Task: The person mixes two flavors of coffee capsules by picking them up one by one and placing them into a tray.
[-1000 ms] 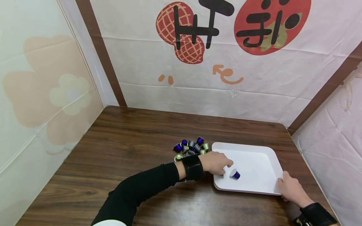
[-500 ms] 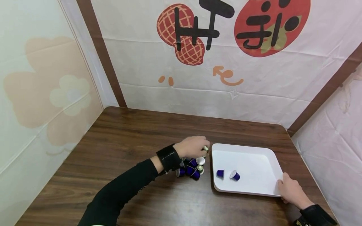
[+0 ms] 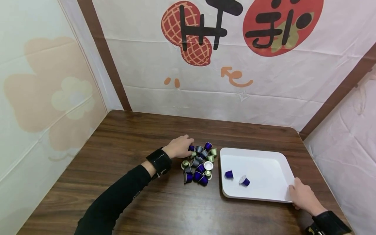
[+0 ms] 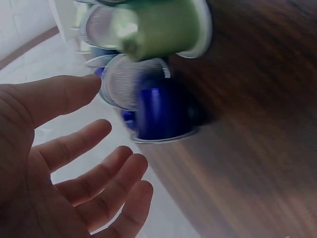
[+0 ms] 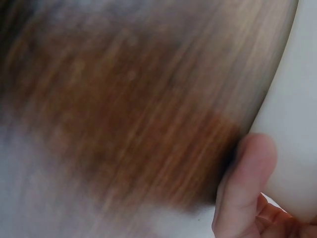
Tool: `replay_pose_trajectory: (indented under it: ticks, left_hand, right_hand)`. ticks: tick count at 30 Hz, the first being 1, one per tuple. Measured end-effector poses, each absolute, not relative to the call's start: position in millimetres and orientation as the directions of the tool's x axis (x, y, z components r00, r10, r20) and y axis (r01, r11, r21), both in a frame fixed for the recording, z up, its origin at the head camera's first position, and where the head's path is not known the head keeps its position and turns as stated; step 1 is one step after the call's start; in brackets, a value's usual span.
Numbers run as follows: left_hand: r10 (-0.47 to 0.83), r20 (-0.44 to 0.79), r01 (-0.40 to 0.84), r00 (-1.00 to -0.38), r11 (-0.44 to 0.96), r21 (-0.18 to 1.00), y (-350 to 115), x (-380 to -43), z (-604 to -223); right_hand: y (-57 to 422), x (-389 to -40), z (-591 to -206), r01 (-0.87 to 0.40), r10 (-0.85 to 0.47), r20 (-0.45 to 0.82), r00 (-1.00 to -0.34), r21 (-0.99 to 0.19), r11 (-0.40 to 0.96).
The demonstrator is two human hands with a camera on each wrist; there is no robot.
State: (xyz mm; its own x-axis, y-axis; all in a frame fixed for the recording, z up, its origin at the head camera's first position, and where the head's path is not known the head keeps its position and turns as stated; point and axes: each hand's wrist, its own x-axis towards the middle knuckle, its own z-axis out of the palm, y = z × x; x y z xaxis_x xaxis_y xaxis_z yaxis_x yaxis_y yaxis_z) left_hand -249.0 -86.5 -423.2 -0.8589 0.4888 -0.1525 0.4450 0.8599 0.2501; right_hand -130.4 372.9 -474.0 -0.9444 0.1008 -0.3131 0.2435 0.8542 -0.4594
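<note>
My left hand point(image 3: 178, 147) is at the far left side of a pile of coffee capsules point(image 3: 197, 162) in blue, green and grey. In the left wrist view, its thumb and fingers are spread apart with nothing between them. A dark blue capsule point(image 4: 166, 111) lies just beyond the fingertips, and a green capsule point(image 4: 158, 29) is above it. Far to the right, my right hand point(image 3: 304, 195) grips the near right corner of a white tray point(image 3: 264, 163), thumb on the rim. Two blue capsules point(image 3: 229, 174) lie on the tray's left part.
The brown wooden table point(image 3: 132, 137) carries the pile directly left of the tray. Behind the table hangs a printed white cloth wall point(image 3: 141, 65), with more cloth on both sides.
My left hand has moved left from above the tray to the far left of the pile, uncovering a second blue capsule in the tray. The right hand has kept its grip.
</note>
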Motion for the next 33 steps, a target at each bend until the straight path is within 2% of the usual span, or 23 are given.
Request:
replay_pose_trajectory:
  ticks: [18,33]
  left_hand:
    - [0.480,-0.123,0.435,-0.869,0.858,0.272,-94.3,-256.5,-443.6]
    - [0.417,-0.154,0.371,-0.896,0.892,0.259,-103.8,-258.3,-450.6]
  right_hand:
    - [373.0,-130.9,-473.0,0.248,0.102,-0.315,-0.944,-0.467,0.849]
    - [371.8,-131.6,-472.3,0.257,0.111,-0.322,-0.940,-0.455,0.853]
